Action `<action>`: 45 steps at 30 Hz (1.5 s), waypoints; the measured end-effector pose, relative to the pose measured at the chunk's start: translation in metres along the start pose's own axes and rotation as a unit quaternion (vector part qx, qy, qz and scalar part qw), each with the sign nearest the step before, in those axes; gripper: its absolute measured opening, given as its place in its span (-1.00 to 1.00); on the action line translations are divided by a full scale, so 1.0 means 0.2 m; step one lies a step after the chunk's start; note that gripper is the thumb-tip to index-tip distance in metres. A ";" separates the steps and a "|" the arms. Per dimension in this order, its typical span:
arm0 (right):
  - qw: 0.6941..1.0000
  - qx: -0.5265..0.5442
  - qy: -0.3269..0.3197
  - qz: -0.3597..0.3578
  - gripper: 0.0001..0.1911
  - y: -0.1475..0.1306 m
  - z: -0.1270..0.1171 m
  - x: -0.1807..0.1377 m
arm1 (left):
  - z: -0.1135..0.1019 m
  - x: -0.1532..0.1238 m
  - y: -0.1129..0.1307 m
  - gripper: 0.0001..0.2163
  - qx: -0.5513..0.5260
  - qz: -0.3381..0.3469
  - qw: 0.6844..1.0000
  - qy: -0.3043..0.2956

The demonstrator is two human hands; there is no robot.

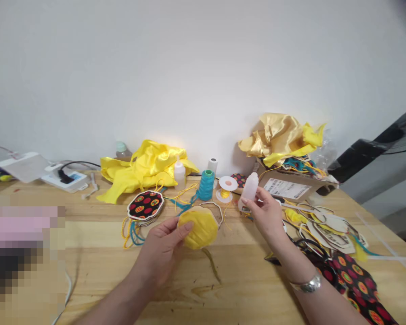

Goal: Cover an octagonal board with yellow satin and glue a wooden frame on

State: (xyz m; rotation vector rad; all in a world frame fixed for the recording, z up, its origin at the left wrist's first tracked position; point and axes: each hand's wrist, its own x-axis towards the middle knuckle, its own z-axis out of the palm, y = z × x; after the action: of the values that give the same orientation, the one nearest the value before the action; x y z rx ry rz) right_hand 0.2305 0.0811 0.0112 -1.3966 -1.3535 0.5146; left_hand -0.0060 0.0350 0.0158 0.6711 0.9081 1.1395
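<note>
My left hand [165, 246] grips a rounded piece covered in yellow fabric [199, 228], thumb pressed on its face, just above the wooden table [98, 253]. A thin yellow-green strand trails down from the piece. My right hand [265, 212] holds a small translucent squeeze bottle [249, 187] upright, a short way to the right of the yellow piece. A silver bracelet [307, 284] sits on my right wrist.
A stack of black patterned shapes [145, 205], teal thread cone [206, 185], white spool [227, 186] and second bottle [179, 175] lie behind. Yellow cloth [145, 169], a cardboard box [291, 185] with gold fabric, cut shapes and patterned cloth [352, 275] sit right; a power strip [66, 180] left.
</note>
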 end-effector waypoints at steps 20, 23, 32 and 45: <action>0.943 -0.211 0.165 -0.198 -0.32 -0.04 0.00 -0.05 | 0.02 -0.02 0.00 -0.78 0.009 0.014 1.000 -0.011; 0.908 -0.203 0.150 -0.334 -0.56 -0.15 -0.03 -0.18 | 0.02 -0.02 -0.01 -0.79 0.008 0.010 1.000 -0.009; 0.745 -0.254 -0.255 -0.562 -0.30 -0.24 0.12 -0.40 | 0.03 -0.06 0.01 -0.85 -0.019 -0.046 0.998 -0.024; 0.743 -0.313 -0.249 -0.537 -0.06 -0.23 0.13 -0.38 | 0.00 -0.05 -0.03 -0.85 0.005 -0.016 0.999 -0.031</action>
State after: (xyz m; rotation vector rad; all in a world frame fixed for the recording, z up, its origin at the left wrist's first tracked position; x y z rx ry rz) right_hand 0.1675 0.0123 0.0158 -0.6873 -2.6380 -0.4455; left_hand -0.0045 0.0243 0.0140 0.6941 0.8703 1.0806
